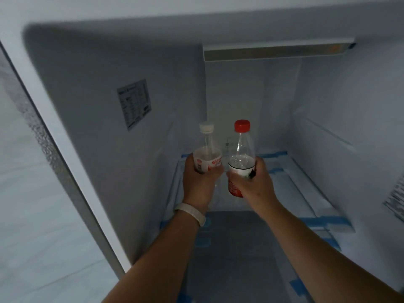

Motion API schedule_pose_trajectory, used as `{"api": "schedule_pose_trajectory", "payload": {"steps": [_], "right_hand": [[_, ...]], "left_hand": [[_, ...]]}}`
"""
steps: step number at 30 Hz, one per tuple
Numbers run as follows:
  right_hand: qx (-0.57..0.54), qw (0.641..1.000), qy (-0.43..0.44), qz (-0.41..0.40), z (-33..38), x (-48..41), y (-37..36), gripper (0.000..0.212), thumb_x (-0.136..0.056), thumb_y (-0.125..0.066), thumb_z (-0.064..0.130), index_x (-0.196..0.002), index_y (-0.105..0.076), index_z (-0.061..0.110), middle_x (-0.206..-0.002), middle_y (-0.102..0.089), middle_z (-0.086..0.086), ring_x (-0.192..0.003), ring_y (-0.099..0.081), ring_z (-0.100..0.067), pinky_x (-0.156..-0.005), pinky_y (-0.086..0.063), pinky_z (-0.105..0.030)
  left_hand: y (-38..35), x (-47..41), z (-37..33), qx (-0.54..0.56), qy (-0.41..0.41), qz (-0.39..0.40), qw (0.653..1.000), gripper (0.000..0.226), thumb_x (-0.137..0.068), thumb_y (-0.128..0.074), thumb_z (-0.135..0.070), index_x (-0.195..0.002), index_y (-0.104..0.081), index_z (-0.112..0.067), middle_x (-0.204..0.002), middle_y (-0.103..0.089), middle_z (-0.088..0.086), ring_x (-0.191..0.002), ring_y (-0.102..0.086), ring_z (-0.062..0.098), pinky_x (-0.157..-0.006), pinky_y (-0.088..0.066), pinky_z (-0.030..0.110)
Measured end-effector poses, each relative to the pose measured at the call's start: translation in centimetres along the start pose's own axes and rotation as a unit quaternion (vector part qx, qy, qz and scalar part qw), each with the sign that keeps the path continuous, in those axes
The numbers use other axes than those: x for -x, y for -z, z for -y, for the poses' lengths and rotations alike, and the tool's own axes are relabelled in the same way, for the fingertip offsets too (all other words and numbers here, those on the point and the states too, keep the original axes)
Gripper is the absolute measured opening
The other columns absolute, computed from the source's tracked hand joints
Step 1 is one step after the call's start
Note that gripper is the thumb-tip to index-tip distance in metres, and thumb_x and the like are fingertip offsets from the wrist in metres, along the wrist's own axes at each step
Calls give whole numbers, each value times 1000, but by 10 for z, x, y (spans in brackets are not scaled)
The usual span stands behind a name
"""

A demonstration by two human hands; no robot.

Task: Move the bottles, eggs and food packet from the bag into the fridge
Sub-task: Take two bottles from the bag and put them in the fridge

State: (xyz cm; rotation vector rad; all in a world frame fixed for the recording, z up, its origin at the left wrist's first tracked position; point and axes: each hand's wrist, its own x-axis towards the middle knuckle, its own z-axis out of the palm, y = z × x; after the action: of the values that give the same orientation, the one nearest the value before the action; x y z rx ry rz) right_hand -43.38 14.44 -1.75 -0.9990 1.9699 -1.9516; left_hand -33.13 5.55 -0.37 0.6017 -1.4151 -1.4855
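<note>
Both my arms reach into the open fridge point(113, 88). My left hand point(200, 182) grips a clear bottle with a white cap point(207, 147) around its red and white label. Close beside it, my right hand point(251, 182) grips a clear bottle with a red cap point(241, 147) and a red label. Both bottles are upright, side by side and almost touching, held above the glass shelf point(290, 189). A pale band sits on my left wrist. The bag, eggs and food packet are out of view.
The shelf carries strips of blue tape point(321, 220) at its edges. A printed sticker point(134, 104) is on the left inner wall, another on the right wall point(394, 202). A long light bar point(275, 51) runs under the ceiling. The fridge's left frame edge point(56, 162) slants down.
</note>
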Motion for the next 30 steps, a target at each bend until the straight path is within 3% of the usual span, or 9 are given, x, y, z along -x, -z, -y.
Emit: {"api": "schedule_pose_trajectory", "payload": {"steps": [6, 12, 16, 19, 23, 30], "right_hand": [[-19, 1000, 8, -3, -8, -26, -8, 47, -79, -79, 19, -112, -48, 29, -87, -62, 16, -70, -61, 10, -59, -49, -10], [-54, 998, 18, 8, -14, -55, -15, 45, -84, -74, 9, -117, -46, 19, -83, -60, 8, -58, -58, 8, -53, -48, -12], [-52, 999, 16, 6, -20, -78, -20, 47, -83, -75, 10, -115, -43, 21, -85, -58, 10, -57, -58, 11, -51, -48, -9], [-57, 998, 10, 13, -25, -93, -23, 47, -85, -73, 8, -117, -42, 21, -87, -57, 9, -58, -58, 12, -50, -48, -8], [-59, 998, 13, 10, -32, -111, -28, 48, -85, -73, 8, -120, -42, 18, -87, -60, 4, -61, -59, 2, -50, -49, -12], [-37, 999, 35, 17, -41, -121, -32, 47, -86, -71, 8, -119, -39, 19, -86, -58, 6, -59, -58, 3, -54, -51, -15]], "left_hand": [[-9, -22, 9, -18, -20, 5, 1000, 43, -82, -76, -2, -99, -58, -37, -87, -70, -19, -79, -66, -8, -69, -52, 13], [-18, -53, 22, -29, -31, -8, 999, 44, -81, -78, -4, -104, -57, -35, -95, -69, -13, -82, -66, -6, -70, -52, 12], [-24, -74, 31, -20, -29, -24, 999, 46, -79, -79, -1, -112, -58, -26, -98, -69, -11, -83, -67, -5, -70, -52, 12], [-26, -89, 35, -24, -30, -36, 999, 47, -79, -77, 3, -107, -57, -30, -97, -68, -10, -79, -66, -7, -66, -50, 10], [-26, -104, 39, -47, -33, -33, 998, 50, -80, -76, 3, -116, -55, -24, -98, -67, -11, -77, -65, -10, -64, -50, 9], [-23, -112, 41, -70, -33, -33, 996, 50, -81, -76, 2, -115, -52, -26, -99, -66, -10, -78, -65, -11, -66, -50, 7]]}}
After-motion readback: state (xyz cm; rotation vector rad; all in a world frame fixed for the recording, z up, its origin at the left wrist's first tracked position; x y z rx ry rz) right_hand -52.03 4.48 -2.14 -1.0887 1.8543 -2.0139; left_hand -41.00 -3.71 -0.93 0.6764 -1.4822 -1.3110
